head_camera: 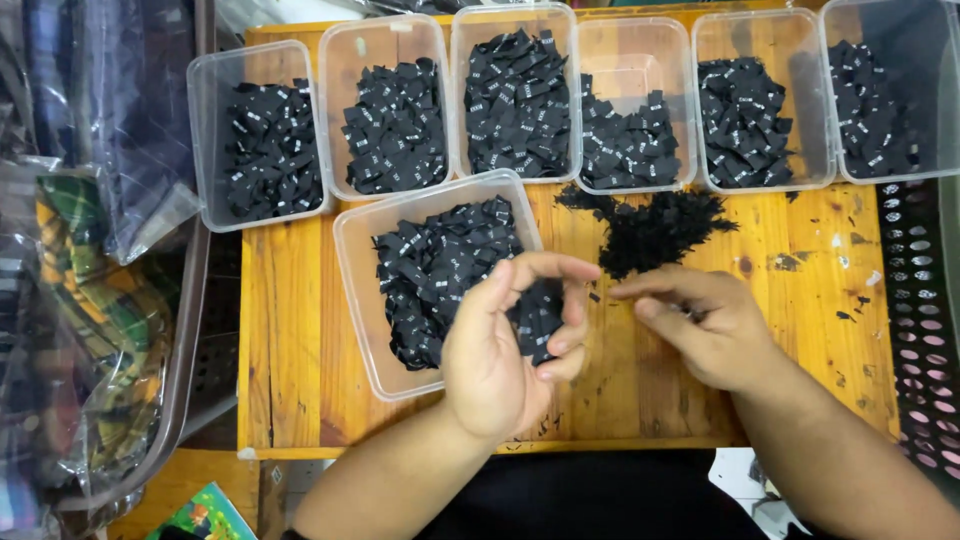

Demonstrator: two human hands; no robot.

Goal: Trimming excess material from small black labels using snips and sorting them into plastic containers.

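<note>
Six tubs (515, 95) in row behind; seventh tub (360, 290) before, left of loose pile (650, 230).
</note>
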